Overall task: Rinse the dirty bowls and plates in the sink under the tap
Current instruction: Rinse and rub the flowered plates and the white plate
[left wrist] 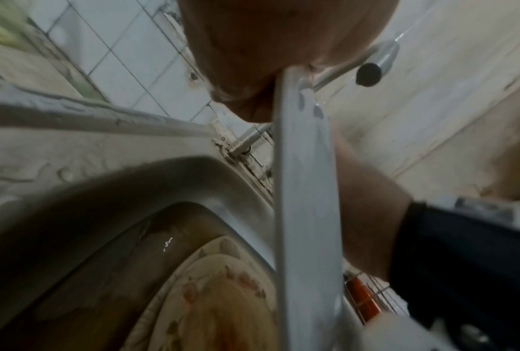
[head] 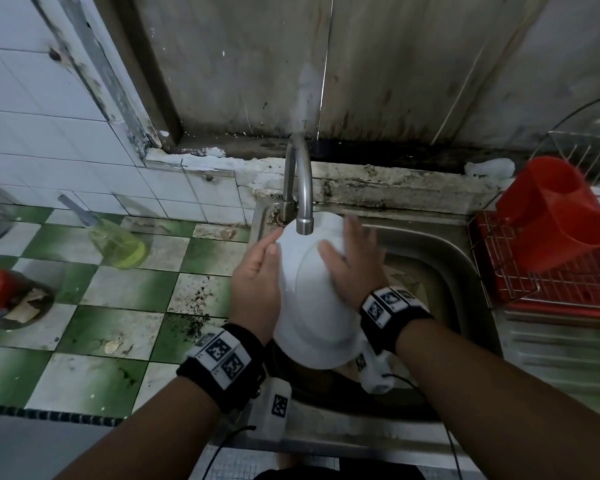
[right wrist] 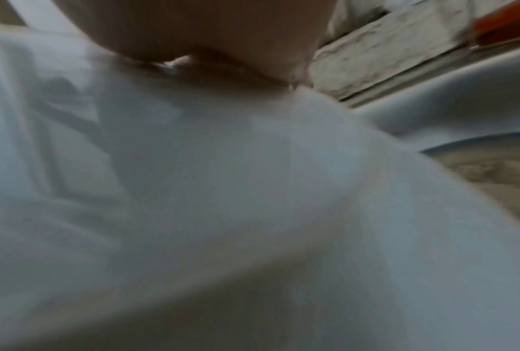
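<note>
Grimy tiles back the sink (head: 440, 244), where I hold a white plate (head: 312, 306) on edge beneath the tap (head: 300, 188). My left hand (head: 257, 282) grips its rim; my right hand (head: 350, 268) lies flat against its face. Wet glaze is probably slippery and breakable, so rim holds seem safest.

No readable text, brand or number; only square coded markers on wristbands (head: 222, 355), undecipherable.
</note>
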